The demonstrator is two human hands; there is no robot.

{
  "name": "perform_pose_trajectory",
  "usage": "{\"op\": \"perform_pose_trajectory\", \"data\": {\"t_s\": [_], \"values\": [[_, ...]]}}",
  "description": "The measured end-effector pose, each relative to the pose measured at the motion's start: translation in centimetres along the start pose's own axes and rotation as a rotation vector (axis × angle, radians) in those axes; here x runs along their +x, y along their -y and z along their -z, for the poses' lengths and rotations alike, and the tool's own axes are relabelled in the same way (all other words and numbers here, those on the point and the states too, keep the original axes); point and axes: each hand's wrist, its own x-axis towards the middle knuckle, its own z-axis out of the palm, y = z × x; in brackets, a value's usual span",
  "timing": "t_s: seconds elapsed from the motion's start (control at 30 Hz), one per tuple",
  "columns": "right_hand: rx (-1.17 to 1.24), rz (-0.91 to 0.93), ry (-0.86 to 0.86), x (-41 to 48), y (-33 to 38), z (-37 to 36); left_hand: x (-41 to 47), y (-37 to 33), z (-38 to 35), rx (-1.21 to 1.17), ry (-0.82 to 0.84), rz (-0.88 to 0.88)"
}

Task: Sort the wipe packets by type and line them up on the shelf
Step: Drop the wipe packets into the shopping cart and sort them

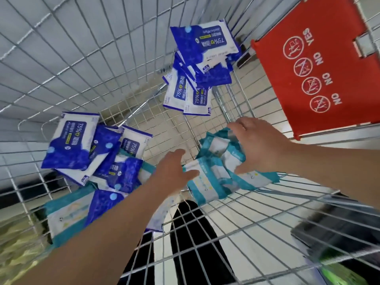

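The teal packets (pixel 211 177) should be gathered squarely between left hand (pixel 174 167) and right hand (pixel 259 145) (both spread open, nothing gripped yet), blue packets (pixel 70 145) excluded.

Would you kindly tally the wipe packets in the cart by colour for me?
Blue packets: at least 10
Teal packets: at least 5
Total: at least 15; the packets overlap, so some may be hidden.
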Motion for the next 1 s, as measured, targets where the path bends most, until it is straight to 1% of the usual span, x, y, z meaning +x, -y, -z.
{"op": "perform_pose_trajectory", "data": {"t_s": [0.07,0.13,0.2,0.3,0.4,0.5,0.57,0.63,0.67,0.73,0.8,0.9,1.0], "values": [[0.047,0.067,-0.042,0.2,1.9,0.2,-1.0,1.2,1.8,-0.069,-0.031,0.024],[0.170,0.133,-0.051,0.7,4.4,0.1,-2.2,3.0,3.7,-0.075,-0.071,0.041],[0.309,0.203,-0.030,1.5,7.0,-0.6,-3.4,5.2,5.2,0.003,-0.115,0.052],[0.433,0.260,0.091,2.8,10.7,-2.4,-4.8,7.9,6.8,0.174,-0.130,0.071],[0.459,0.335,0.106,4.1,13.6,-4.2,-6.0,9.4,7.8,0.336,-0.063,0.094],[0.376,0.391,0.071,5.2,15.3,-5.2,-6.7,10.2,8.3,0.493,0.040,0.072],[0.334,0.415,0.045,5.5,15.8,-5.4,-6.8,10.7,8.1,0.553,0.129,0.067],[0.346,0.414,0.094,5.5,15.9,-5.2,-7.1,11.0,8.1,0.574,0.190,0.054],[0.390,0.397,0.126,5.5,15.8,-4.9,-7.2,11.1,8.1,0.563,0.193,0.042],[0.536,0.306,0.135,5.4,15.2,-4.4,-7.3,11.3,8.5,0.520,0.152,0.026],[0.707,0.203,0.058,5.4,14.1,-3.6,-7.5,11.2,9.4,0.435,0.063,0.042],[0.934,0.042,-0.067,5.6,12.9,-2.0,-7.6,11.0,11.4,0.301,-0.093,0.078],[1.073,-0.029,-0.178,6.2,13.0,0.1,-7.5,10.7,13.5,0.198,-0.307,0.153]]}}
